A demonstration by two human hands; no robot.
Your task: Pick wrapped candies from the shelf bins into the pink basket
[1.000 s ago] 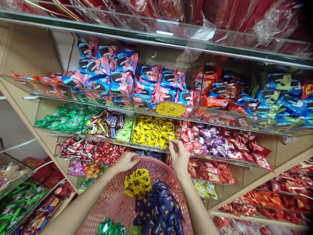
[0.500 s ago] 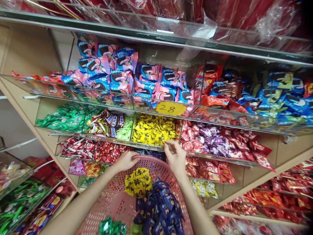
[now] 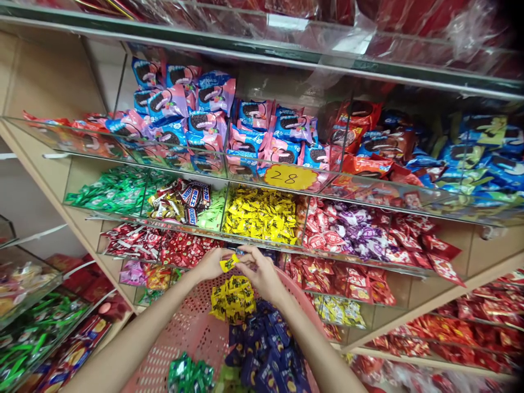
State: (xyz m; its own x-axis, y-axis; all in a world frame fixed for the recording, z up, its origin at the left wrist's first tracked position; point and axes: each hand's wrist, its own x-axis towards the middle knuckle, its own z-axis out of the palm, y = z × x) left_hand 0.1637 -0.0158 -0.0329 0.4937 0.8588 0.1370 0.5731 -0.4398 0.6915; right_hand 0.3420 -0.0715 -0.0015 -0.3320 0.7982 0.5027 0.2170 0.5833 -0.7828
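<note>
A small yellow wrapped candy [image 3: 228, 263] is between my two hands, above the rim of a pink perforated plastic basket [image 3: 184, 333]. The fingers of my left hand [image 3: 210, 264] are closed at its left end, close to the rim. From the other side my right hand [image 3: 262, 273] pinches its right end between thumb and fingers. Inside the basket lie a yellow pile of similar candies [image 3: 233, 298], a large heap of dark blue wrapped candies [image 3: 270, 344] and some green wrapped candies [image 3: 190, 374]. My hands partly hide the basket's far rim.
Ahead, a clear-fronted shelf bin [image 3: 260, 215] holds yellow candies. Green candies [image 3: 108, 191] and purple ones [image 3: 360, 226] fill bins on either side. Cookie packs [image 3: 208, 98] sit above, behind a yellow price tag [image 3: 290, 177] marked 28. A glass shelf edge [image 3: 262, 57] runs overhead.
My right hand has come down and left from the yellow candy bin, bringing one yellow candy to my left hand. My left hand was on the basket rim and now touches the candy.
</note>
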